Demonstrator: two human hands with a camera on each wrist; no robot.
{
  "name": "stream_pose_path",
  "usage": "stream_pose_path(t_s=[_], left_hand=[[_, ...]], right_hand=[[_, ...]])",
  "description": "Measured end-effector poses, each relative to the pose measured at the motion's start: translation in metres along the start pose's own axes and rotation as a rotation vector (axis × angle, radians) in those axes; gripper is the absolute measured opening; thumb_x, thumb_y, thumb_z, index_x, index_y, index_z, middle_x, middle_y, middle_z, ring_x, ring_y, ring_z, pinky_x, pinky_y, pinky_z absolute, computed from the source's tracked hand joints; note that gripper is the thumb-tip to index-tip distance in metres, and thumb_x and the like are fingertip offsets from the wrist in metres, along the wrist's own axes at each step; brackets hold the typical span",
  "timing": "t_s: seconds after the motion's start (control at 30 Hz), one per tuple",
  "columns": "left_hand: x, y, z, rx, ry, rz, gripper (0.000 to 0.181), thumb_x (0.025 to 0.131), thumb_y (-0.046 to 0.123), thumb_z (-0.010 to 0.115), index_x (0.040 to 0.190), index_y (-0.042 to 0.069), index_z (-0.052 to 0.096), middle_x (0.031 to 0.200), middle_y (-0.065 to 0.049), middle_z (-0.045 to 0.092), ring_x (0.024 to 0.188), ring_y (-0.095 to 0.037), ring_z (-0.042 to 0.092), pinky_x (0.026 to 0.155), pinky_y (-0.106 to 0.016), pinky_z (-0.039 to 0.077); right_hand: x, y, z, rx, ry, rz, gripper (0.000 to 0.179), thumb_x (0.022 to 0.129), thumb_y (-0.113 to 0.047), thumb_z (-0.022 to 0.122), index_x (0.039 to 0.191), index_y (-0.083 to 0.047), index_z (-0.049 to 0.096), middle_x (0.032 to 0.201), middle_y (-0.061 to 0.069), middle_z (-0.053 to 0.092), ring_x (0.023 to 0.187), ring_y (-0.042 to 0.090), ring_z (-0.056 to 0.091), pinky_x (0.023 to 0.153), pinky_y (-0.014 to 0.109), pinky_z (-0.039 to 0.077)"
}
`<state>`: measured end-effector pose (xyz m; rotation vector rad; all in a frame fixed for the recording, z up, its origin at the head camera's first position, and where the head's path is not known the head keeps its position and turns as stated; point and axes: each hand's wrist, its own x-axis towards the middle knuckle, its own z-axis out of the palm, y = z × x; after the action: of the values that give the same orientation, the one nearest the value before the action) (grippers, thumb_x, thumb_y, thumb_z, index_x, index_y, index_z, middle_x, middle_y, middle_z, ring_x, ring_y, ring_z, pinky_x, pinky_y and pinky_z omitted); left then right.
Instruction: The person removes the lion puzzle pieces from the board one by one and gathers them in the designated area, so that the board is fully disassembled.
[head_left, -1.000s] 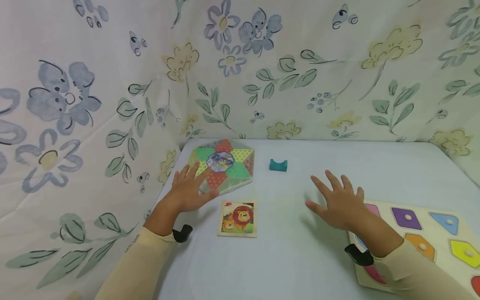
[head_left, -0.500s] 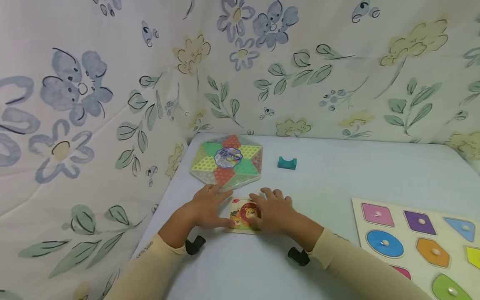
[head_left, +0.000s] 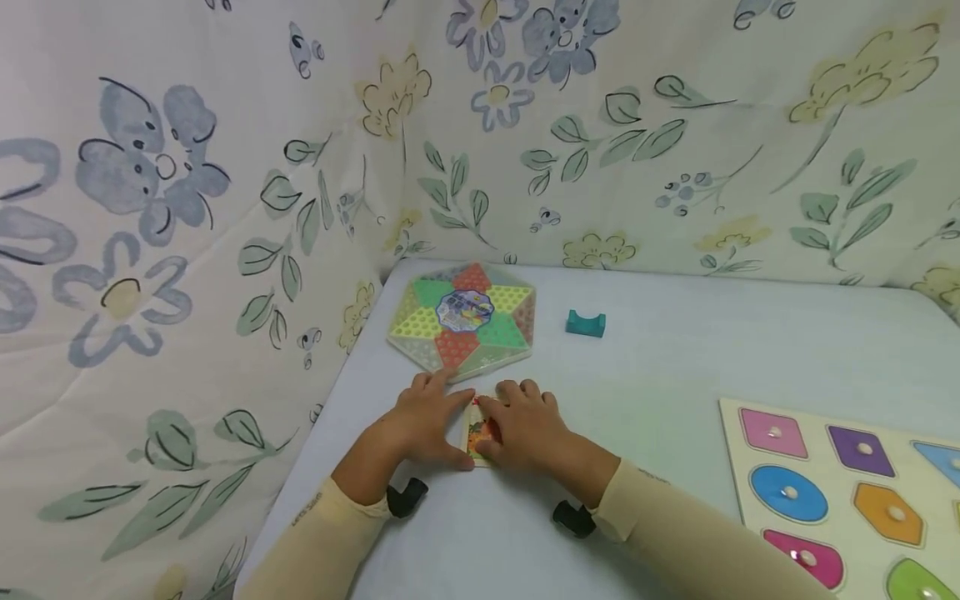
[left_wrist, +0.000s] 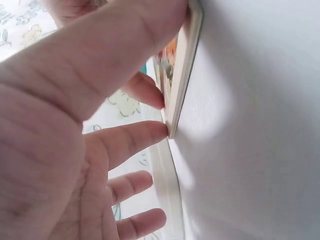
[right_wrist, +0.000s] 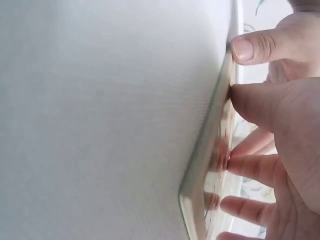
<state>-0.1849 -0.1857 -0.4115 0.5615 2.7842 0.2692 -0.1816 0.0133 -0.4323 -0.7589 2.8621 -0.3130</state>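
Wooden picture puzzle lies on the white table, partly under your right hand, head view; left wrist view, your left hand spreads wide at its edge; right wrist view, right fingers extend onto its face, where uneven pressure could skid it.

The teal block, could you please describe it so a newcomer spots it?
On the white table, find the hexagonal Chinese checkers board near the floral cloth. Just right of that board sits the teal block, small, plain and notched on top, unlike its patterned neighbour.

Square-cornered, pale-edged picture board flat on white table
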Motion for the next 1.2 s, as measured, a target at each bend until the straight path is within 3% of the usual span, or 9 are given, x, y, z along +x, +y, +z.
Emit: stream_pose_path(t_s=[0.2,0.37,0.6,0.9,1.1,1.2], left_hand=[[-0.001,0.002,0.003,-0.014,0.022,0.001,0.101,0.065,0.061,0.09,0.15,0.023,0.053,0.161,-0.015,0.03,0.139,-0.041,0.032,0.108,-0.06,0.038],[-0.002,0.001,0.005,-0.053,0.004,0.008,0.101,0.068,0.058,0.09,0.152,0.02,0.049,0.159,-0.013,0.034,0.141,-0.038,0.033,0.11,-0.059,0.038],[-0.002,0.0,0.007,-0.104,-0.02,0.006,0.101,0.07,0.054,0.09,0.153,0.018,0.047,0.16,-0.011,0.036,0.144,-0.036,0.033,0.112,-0.056,0.039],[0.0,0.0,0.008,-0.12,-0.026,-0.009,0.101,0.07,0.055,0.09,0.154,0.02,0.047,0.162,-0.009,0.035,0.145,-0.035,0.031,0.112,-0.057,0.039],[0.0,0.0,0.008,-0.117,-0.024,-0.015,0.101,0.069,0.055,0.09,0.154,0.02,0.047,0.162,-0.009,0.034,0.145,-0.036,0.031,0.113,-0.058,0.038],[-0.001,0.0,0.008,-0.117,-0.024,-0.018,0.101,0.069,0.055,0.09,0.154,0.02,0.047,0.162,-0.009,0.034,0.145,-0.036,0.031,0.113,-0.058,0.037]], right_hand=[[0.002,0.001,-0.003,0.06,0.03,-0.035,0.061,0.086,-0.054,0.076,0.137,-0.022,0.063,0.133,0.008,0.053,0.114,0.029,0.045,0.085,0.045,0.042],[0.011,-0.002,-0.009,0.111,0.001,-0.055,0.063,0.083,-0.049,0.081,0.13,-0.01,0.066,0.126,0.009,0.057,0.105,0.025,0.047,0.08,0.042,0.045],[0.019,-0.005,-0.013,0.178,-0.076,-0.008,0.063,0.079,-0.045,0.088,0.126,-0.009,0.067,0.124,0.009,0.057,0.104,0.023,0.049,0.085,0.034,0.05],[0.019,0.001,-0.013,0.243,-0.067,0.017,0.064,0.077,-0.045,0.089,0.125,-0.012,0.064,0.119,0.005,0.055,0.104,0.021,0.048,0.082,0.031,0.048],[0.02,0.003,-0.012,0.294,0.017,0.012,0.041,0.086,-0.029,0.084,0.119,-0.014,0.065,0.114,0.003,0.061,0.105,0.021,0.053,0.095,0.038,0.051],[0.023,0.005,-0.013,0.362,0.049,0.034,0.027,0.092,-0.02,0.078,0.117,-0.013,0.069,0.106,0.002,0.064,0.099,0.02,0.056,0.094,0.039,0.053]])
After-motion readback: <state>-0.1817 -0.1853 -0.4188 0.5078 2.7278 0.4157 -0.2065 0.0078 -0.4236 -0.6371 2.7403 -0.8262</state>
